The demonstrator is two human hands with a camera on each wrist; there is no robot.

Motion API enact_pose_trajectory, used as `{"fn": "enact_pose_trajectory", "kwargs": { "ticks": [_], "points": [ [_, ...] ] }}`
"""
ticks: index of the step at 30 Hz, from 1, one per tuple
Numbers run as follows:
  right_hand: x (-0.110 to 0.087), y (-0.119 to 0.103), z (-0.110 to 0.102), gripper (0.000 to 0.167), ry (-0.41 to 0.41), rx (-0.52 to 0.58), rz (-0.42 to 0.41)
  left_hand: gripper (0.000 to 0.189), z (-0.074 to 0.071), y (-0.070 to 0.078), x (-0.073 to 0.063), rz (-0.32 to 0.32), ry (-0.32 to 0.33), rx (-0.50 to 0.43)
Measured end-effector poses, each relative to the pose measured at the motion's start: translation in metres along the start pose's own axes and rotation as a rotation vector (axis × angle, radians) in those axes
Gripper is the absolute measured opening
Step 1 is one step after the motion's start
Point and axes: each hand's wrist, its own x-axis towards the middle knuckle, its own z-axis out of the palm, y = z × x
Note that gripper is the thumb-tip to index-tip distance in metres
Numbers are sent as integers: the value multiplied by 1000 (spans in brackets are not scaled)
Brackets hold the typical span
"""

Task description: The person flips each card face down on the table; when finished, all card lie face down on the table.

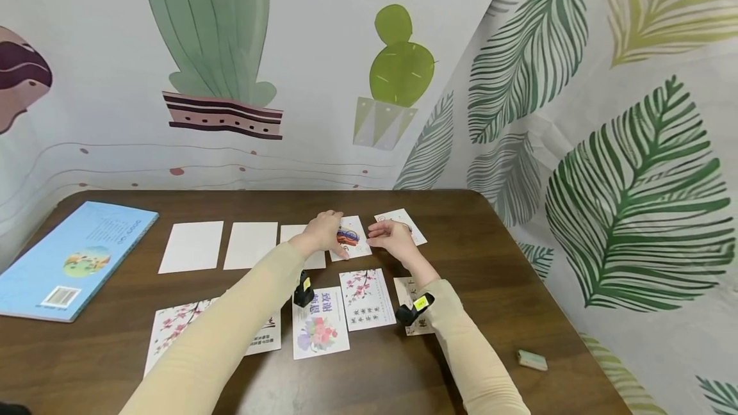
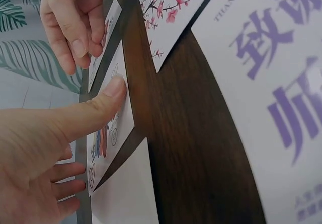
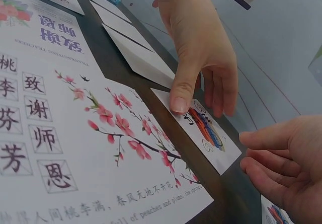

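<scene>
My left hand (image 1: 321,234) spans a small white card (image 1: 359,243) with a colourful drawing, which lies on the table in the back row. In the left wrist view its thumb (image 2: 111,90) rests straight on the card's face, while the other fingers reach past the far edge. Just to the right, my right hand (image 1: 394,240) hovers with loosely bent fingers and nothing in them. Its fingertips (image 3: 247,139) are near that card's edge. Partly hidden behind the right hand is another drawn card (image 1: 408,216).
Blank white cards (image 1: 191,246) continue the back row leftward. Nearer lie larger printed cards, among them a purple-lettered one (image 1: 319,322) and a blossom one (image 1: 367,300). A blue book (image 1: 86,255) is at left, a small pale green block (image 1: 532,360) at right. Behind the table (image 1: 478,351) rises a patterned wall.
</scene>
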Motion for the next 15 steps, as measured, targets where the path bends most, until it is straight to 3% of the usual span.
{"fn": "enact_pose_trajectory", "kwargs": {
  "ticks": [15],
  "points": [
    [-1, 0, -3, 31, 4, -14, 6, 114, 3, -2, 6, -20, 15, 6]
  ]
}}
